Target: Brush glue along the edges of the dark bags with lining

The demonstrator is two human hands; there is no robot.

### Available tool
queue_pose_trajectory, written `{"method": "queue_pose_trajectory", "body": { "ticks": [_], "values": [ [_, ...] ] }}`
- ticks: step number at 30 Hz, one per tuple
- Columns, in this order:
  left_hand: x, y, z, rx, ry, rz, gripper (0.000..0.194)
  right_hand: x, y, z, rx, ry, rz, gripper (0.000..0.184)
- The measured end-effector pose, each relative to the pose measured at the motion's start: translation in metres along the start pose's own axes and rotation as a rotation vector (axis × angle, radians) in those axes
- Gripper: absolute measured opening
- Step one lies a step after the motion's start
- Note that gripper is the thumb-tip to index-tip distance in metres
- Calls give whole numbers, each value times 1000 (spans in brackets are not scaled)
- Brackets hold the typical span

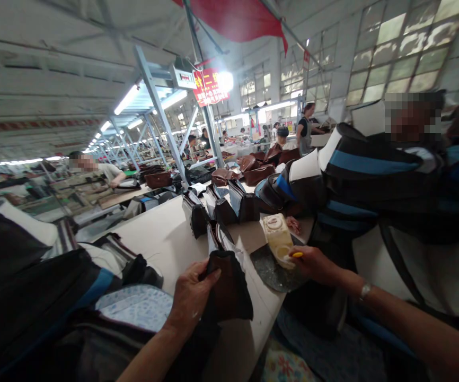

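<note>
Your left hand [192, 300] clamps a dark brown leather bag [231, 289] at the edge of the white counter [166, 249], fingers folded over its upper edge, the bag held up off the surface where you can see it. Your right hand [312, 264], well apart from the left, closes on a small yellow-handled tool [297, 254], most of it hidden by the fingers. A metal wristwatch [365, 291] sits on that wrist.

Just beside the tool, a beige plastic tub [279, 239] lies tilted on a dark round tray [271, 271], which appears placed to keep whatever the tub holds off the counter and within easy reach of your right hand. Beyond your hands, a row of open brown leather handbags [249, 207] stands upright along the counter, their mouths apparently left open for access to the insides. More brown bags [255, 164] are heaped further along.

A co-worker in a blue-and-black striped jacket [372, 170] leans over the counter's far side on your right. Across the aisle, another worker [98, 172] sits at a neighbouring counter with a brown bag [158, 179] nearby. A red banner [229, 18] hangs beneath the factory's roof, and tall paned windows [400, 53] light the hall.
</note>
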State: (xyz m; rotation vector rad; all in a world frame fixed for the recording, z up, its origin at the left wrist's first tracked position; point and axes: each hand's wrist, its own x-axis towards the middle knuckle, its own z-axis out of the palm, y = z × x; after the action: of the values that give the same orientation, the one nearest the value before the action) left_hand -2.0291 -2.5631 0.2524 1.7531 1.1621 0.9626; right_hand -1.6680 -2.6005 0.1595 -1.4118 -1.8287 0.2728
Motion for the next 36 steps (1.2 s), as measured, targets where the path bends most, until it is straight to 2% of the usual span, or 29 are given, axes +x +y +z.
{"method": "queue_pose_trajectory", "body": {
  "ticks": [3, 6, 8, 10, 13, 16, 20, 24, 26, 29, 32, 36],
  "values": [
    [2, 1, 5, -12, 9, 10, 38, 20, -38, -25, 20, 122, 1, 27],
    [6, 5, 14, -21, 23, 24, 37, 44, -99, -49, 150, 231, -50, 28],
    [8, 11, 20, -28, 34, 35, 36, 58, -141, -56, 216, 244, -163, 23],
    [9, 18, 27, -39, 41, 50, 35, 69, -176, -54, 184, 209, -320, 15],
    [9, 29, 35, -65, 43, 73, 31, 82, -204, -40, 42, 156, -584, 7],
    [9, 33, 40, -99, 46, 81, 28, 87, -203, -33, -134, 58, -696, 6],
    [10, 29, 40, -154, 14, 71, 31, 87, -185, -50, -300, -56, -643, 6],
    [10, 27, 37, -200, -7, 64, 36, 84, -185, -64, -231, 75, -584, 9],
    [10, 28, 36, -210, -7, 68, 38, 83, -193, -57, -113, 148, -550, 8],
    [8, 29, 36, -183, 8, 81, 39, 84, -197, -36, 19, 137, -601, 7],
    [5, 31, 33, -97, 40, 105, 34, 88, -189, -28, -20, 100, -617, 6],
    [3, 36, 33, 39, 64, 174, 22, 87, -182, -42, -107, 179, -554, 8]
  ]
}}
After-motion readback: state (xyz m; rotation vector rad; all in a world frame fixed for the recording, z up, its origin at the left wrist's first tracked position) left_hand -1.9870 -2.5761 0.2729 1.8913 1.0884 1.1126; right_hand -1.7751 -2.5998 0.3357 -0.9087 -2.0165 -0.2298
